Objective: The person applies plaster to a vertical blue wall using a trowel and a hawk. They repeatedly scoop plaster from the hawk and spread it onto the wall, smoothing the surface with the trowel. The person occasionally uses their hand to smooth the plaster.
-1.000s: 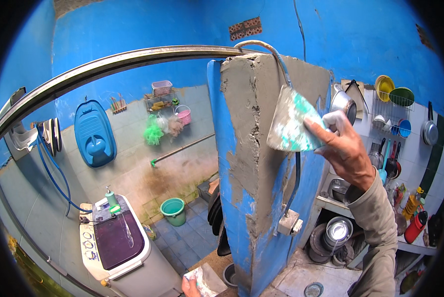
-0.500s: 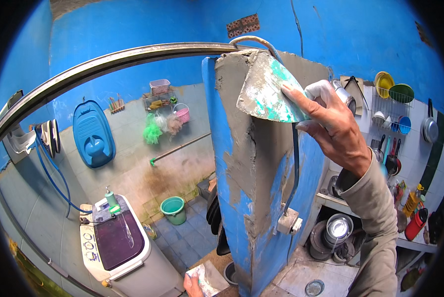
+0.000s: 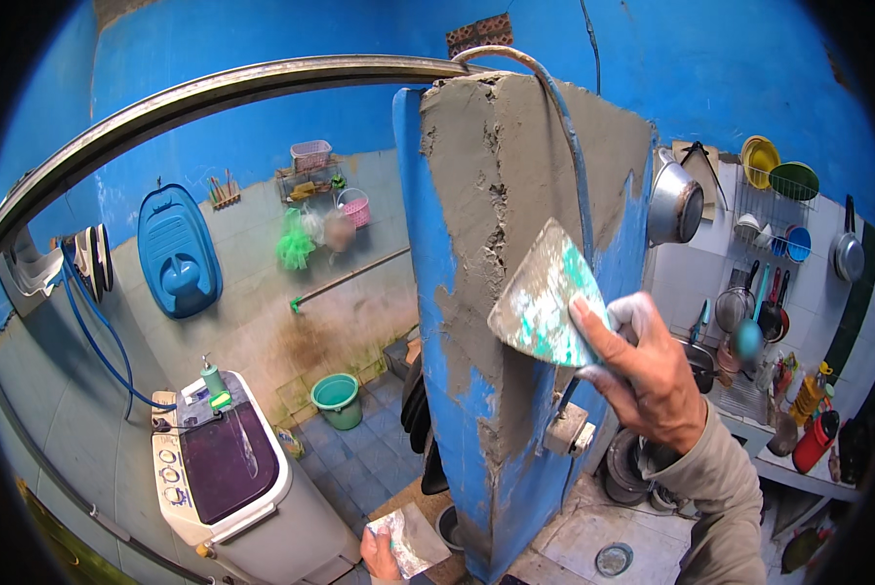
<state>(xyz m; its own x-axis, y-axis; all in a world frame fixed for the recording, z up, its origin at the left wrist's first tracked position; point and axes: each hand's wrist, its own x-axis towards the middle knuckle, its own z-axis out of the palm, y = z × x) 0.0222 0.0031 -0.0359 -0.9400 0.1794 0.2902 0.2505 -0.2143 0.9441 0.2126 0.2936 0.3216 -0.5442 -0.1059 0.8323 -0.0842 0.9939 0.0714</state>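
My right hand (image 3: 652, 385) grips a wide, flat scraper (image 3: 540, 292), its blade smeared grey, white and green, against the face of the partition column (image 3: 462, 195). The column has rough grey plaster, a ragged vertical crack near its corner and blue paint on the sides. A cable (image 3: 574, 146) arches over its top and runs down behind the scraper to a small socket box (image 3: 564, 429). My left hand (image 3: 381, 556), low in the view, holds a second flat plate (image 3: 418, 539) coated with pale, patchy material.
A metal rail (image 3: 213, 99) spans from the column to the left. Beyond are a washing machine (image 3: 225, 468), a green bucket (image 3: 338, 400) and a blue tub (image 3: 179, 249) on the wall. Right of the column hang pots (image 3: 671, 200), pans and dish racks (image 3: 771, 214) above a cluttered counter (image 3: 803, 468).
My right hand with the scraper rose toward the column's top, then came down to mid-height, uncovering the upper plaster and crack. The whole scene has shifted slightly upward in the view.
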